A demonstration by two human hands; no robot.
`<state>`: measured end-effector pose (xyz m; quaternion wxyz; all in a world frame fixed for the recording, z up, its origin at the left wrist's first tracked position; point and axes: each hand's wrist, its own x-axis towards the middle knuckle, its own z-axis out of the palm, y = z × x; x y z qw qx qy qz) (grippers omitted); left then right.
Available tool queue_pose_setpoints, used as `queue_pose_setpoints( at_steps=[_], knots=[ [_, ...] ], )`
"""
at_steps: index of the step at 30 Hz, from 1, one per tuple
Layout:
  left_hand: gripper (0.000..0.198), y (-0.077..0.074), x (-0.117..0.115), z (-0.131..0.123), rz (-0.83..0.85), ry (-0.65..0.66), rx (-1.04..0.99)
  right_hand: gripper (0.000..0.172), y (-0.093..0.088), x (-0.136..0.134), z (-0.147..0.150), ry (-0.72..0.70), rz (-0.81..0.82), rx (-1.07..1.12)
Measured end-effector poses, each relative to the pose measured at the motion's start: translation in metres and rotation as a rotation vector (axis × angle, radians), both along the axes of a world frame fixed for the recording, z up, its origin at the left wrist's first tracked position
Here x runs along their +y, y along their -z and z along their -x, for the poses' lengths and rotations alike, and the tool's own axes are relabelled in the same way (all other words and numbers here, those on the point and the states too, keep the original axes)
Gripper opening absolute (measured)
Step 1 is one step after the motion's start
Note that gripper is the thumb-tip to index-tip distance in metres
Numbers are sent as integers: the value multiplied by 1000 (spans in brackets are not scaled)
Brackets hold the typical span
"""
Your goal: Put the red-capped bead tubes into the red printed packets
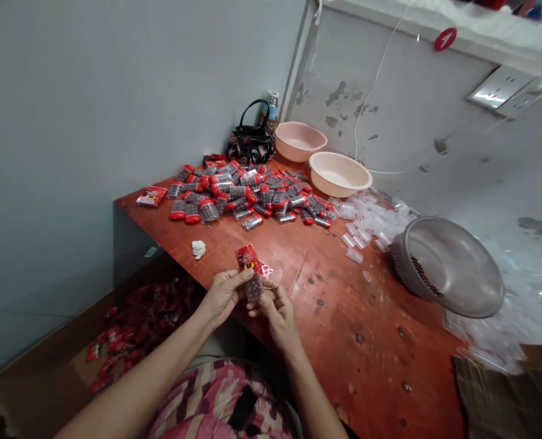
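Both hands meet over the near edge of a reddish wooden table (344,317). My left hand (222,294) pinches a small clear packet (253,285) filled with dark pieces. A red printed card (247,258) stands up from the packet's top. My right hand (275,305) grips the same packet from the right side, fingers closed on it. Farther back lies a big heap of finished packets (247,194), clear with red ends.
Two pink basins (339,172) and a black bag (251,145) stand at the back. A metal bowl (449,268) tilts at the right among empty clear plastic cases (371,219). A cardboard box with red packets (128,329) sits on the floor, left.
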<state>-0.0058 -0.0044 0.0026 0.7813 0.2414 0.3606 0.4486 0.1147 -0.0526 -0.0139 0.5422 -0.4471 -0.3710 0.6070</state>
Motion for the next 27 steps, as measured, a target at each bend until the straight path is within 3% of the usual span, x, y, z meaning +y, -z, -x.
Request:
queue_pose_setpoints(
  at_steps=[6, 9, 12, 14, 16, 19, 23, 27],
  knots=[
    [16, 2, -16, -3, -12, 45, -50, 20, 2, 7, 3, 103, 65, 13],
    [15, 2, -25, 5, -1, 33, -49, 19, 2, 14, 11, 71, 70, 28],
    [15, 2, -31, 28, 61, -173, -67, 21, -2, 15, 12, 3, 73, 17],
    [23, 3, -35, 45, 109, -377, -69, 22, -6, 15, 4, 18, 75, -13],
    [33, 3, -37, 56, 135, -464, 16, 22, -9, 15, -8, 71, 82, -63],
    [37, 5, -34, 49, 3, -346, 304, 22, -11, 14, -26, 130, 100, -151],
    [37, 12, -10, 12, -477, -186, 635, 25, -9, 10, -33, 121, 113, -215],
    [28, 25, 14, -11, -502, -172, 674, 25, -7, 5, -32, 88, 123, -242]
  ],
)
